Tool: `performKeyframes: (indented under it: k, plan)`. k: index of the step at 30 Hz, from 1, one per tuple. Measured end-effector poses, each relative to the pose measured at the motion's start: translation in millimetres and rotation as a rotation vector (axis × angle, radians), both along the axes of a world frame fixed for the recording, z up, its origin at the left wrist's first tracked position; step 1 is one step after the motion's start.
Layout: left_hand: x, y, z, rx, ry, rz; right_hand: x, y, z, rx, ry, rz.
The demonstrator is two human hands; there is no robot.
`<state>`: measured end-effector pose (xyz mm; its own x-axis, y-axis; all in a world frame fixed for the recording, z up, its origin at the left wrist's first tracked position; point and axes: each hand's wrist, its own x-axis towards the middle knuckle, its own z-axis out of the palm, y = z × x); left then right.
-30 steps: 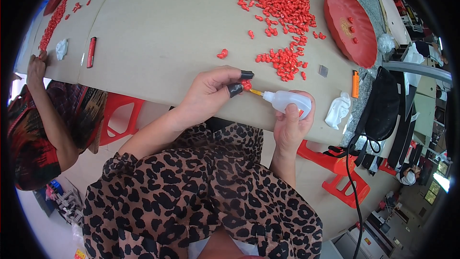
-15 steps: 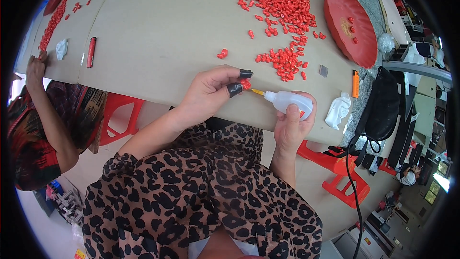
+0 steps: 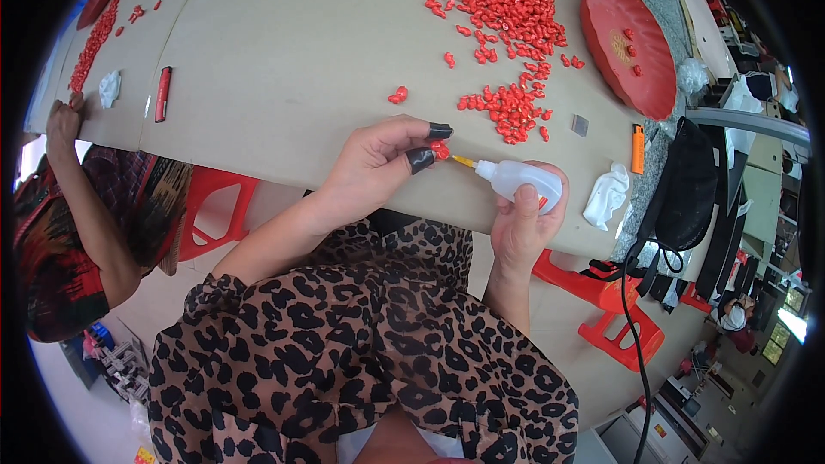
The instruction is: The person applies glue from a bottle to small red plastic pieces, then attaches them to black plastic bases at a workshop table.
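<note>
My left hand (image 3: 382, 157), with black covers on the thumb and forefinger tips, pinches a small red piece (image 3: 441, 150) just above the table's near edge. My right hand (image 3: 522, 222) grips a small white squeeze bottle (image 3: 520, 180) lying sideways, its yellow nozzle pointing at the red piece and almost touching it. A big heap of the same red pieces (image 3: 503, 9) lies farther back on the beige table (image 3: 292, 43), with a smaller cluster (image 3: 509, 107) just beyond my hands.
A red round lid (image 3: 626, 43) lies at the right, an orange lighter (image 3: 638, 148) and a crumpled white cloth (image 3: 607, 196) near the table's right edge. Another person's hand (image 3: 64, 120) rests at the far left edge. Red plastic stools (image 3: 614, 301) stand below.
The bottle's nozzle has drawn slightly back from the red piece in my left fingers; otherwise both hands hold their places.
</note>
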<state>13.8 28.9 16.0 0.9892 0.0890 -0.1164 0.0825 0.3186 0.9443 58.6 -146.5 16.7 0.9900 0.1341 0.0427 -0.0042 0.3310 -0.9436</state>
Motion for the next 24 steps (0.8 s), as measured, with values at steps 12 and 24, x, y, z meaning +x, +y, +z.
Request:
performKeyframes:
  k: [12,24]
  plan:
    - [1.1,-1.8,0.1,0.006,0.005,0.01,1.0,-1.9,-2.6,-0.003,0.001,-0.01]
    - [0.5,-1.6,-0.3,-0.079,-0.016,0.006,9.2,-7.2,1.4,0.226,0.11,0.009]
